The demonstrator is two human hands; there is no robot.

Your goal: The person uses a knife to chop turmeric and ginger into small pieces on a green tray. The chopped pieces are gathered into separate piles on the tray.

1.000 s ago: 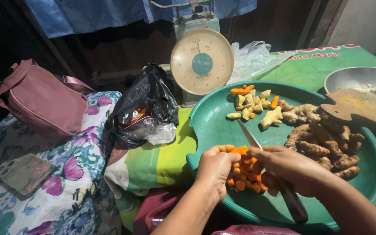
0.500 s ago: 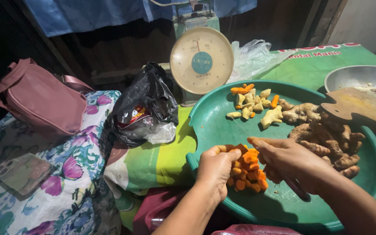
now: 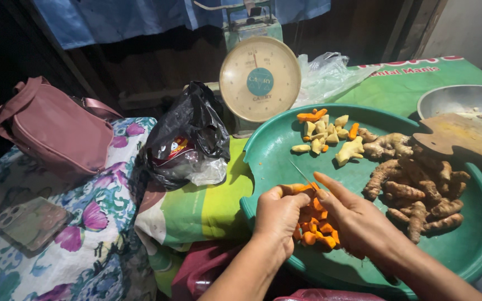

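Slicing orange turmeric root (image 3: 299, 189) over the near part of the green tray (image 3: 274, 161). Left hand (image 3: 277, 214) closing around the root, right hand (image 3: 352, 220) gripping the knife (image 3: 301, 174), blade tip showing above the thumb. Cut orange pieces (image 3: 316, 228) piling just below. Likely needing next another careful thin cut, fingers well off the blade.

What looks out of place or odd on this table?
A phone lies face down on the floral cloth beside a pink handbag, amid food work. Otherwise nothing spilled: both hands, left hand and right hand, gather orange pieces inside the green tray.
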